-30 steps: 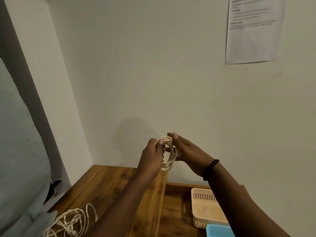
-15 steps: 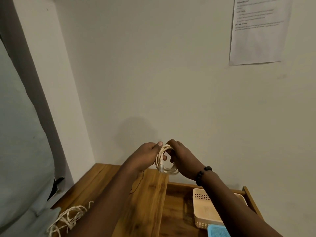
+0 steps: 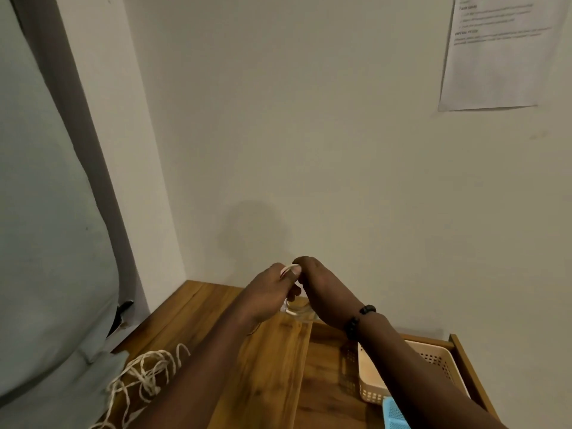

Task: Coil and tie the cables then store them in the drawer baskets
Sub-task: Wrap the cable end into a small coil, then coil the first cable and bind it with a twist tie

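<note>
1. Head view, step in hand: the left hand (image 3: 272, 292) and the right hand (image 3: 322, 292) meet above the wooden top (image 3: 266, 366), both curled round a small coiled cable (image 3: 295, 308). The left thumb and fingers pinch pale strands at the top of the coil; a blurred loop hangs below between the palms. This reads as the coiling or tying stage for this cable. Whether a tie is already in place cannot be told.

2. Head view, other task items: a loose pale cable (image 3: 145, 376) lies uncoiled on the wooden top at lower left, well apart from the hands. The open drawer (image 3: 461, 354) sits to the right, holding a beige basket (image 3: 439, 360) and, just beside it at the frame bottom, a blue basket (image 3: 393, 413).

3. Next move, as a judgement: secure the coil so it does not spring open, then carry it right and down into a basket. The right forearm crosses over the beige basket, so that arm must clear first.

4. Edges and room: the wall (image 3: 340, 181) stands close behind the hands and a second wall surface closes the left corner. Free room lies toward the person and to the right. The drawer's raised right rim bounds the basket side.

5. A printed sheet (image 3: 492, 54) hangs on the wall at upper right, out of the working area.
</note>
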